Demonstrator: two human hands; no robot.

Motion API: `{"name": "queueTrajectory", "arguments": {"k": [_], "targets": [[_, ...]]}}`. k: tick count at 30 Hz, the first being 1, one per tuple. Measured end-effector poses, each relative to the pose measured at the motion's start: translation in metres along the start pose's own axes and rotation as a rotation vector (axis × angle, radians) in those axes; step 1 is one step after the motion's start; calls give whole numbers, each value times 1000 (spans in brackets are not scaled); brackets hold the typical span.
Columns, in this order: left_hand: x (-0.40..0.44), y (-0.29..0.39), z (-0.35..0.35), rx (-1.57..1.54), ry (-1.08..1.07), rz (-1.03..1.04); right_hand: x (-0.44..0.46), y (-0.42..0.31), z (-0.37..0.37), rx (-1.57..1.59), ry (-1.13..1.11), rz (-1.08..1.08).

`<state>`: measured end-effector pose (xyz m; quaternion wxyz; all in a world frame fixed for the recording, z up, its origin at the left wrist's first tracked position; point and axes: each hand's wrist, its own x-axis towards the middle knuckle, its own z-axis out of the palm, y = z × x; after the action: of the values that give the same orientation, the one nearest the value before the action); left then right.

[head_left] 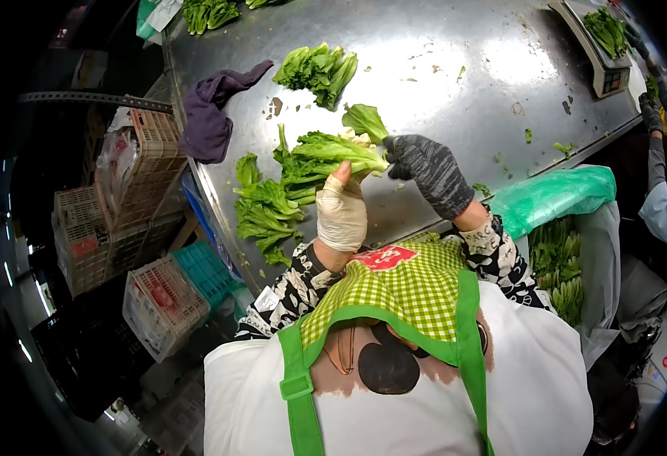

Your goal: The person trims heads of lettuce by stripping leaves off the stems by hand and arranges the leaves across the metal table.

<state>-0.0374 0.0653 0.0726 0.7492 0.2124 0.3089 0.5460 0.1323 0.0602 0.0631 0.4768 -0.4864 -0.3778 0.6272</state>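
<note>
My left hand, in a pale glove or wrap with the thumb tip bare, is closed around a bunch of leafy lettuce. The stem end of that bunch points right, toward my right hand. Gripped by the fingers of this dark grey knitted glove is a single lettuce leaf, sticking up and to the left beside the bunch. Loose lettuce leaves lie on the metal table left of my left hand. Farther back rests another lettuce bunch.
A purple cloth hangs over the left edge of the metal table. Lettuce sits on a scale at back right. A lined container of greens stands right of me. Plastic crates are stacked left. Another person's gloved hand shows far right.
</note>
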Motion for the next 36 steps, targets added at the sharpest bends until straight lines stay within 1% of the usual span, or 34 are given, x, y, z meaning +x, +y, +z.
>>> {"name": "queueTrajectory", "arguments": {"k": [1,4,5,8,9,12,15,18,19,22,27,28,30,31,34,36], "targets": [[0,1,4,12,19,7,0,-11,-2,-69,-134,69],[-2,2,11,19,93,-30,-7,-16,11,23,-160,39],[-3,3,13,41,116,-59,-7,-23,15,-182,-121,48],[0,-1,9,59,152,-110,-8,-13,18,-646,30,-383],[1,-1,12,86,139,-99,-6,-8,17,-631,48,-399],[3,-5,12,91,133,-103,-6,-6,17,-740,193,-581],[3,-7,4,118,166,-131,-5,-12,16,-896,207,-699],[3,-8,0,84,192,-182,-6,-9,16,-914,153,-688],[3,-8,-1,57,198,-200,-6,-9,16,-922,166,-696],[2,-7,10,72,172,-150,-7,-10,16,-949,199,-721],[3,-9,4,-67,175,-240,-8,-16,16,-1073,195,-745],[3,-9,3,-96,170,-266,-9,-15,17,-1093,188,-717],[4,-11,2,-12,183,-214,-10,-12,17,-1134,175,-659],[5,-12,1,30,188,-188,-9,-8,16,-1090,187,-664],[3,-11,6,16,186,-145,-4,1,12,-973,215,-676],[4,-12,5,14,186,-152,-2,1,11,-913,222,-677]]}}
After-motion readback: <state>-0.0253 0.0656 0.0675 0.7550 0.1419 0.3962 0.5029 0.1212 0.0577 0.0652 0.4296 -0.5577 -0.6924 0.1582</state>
